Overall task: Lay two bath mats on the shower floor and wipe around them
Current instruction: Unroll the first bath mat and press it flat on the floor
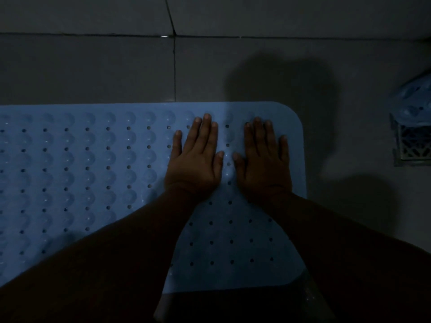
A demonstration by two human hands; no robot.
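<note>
A light blue rubber bath mat (93, 164) with rows of small holes and round bumps lies flat on the grey tiled floor, running off the left edge of the view. My left hand (196, 157) rests palm down on its right part, fingers spread. My right hand (263, 159) lies flat beside it, near the mat's rounded right corner. Neither hand holds anything. A second blue mat (415, 99), crumpled or rolled, shows at the right edge, mostly out of view.
A square metal floor drain grate (412, 145) sits on the floor at the right, just below the crumpled mat. Grey floor tiles (116, 71) with dark grout lines stretch beyond the mat's far edge. The scene is dim, with shadows right of the mat.
</note>
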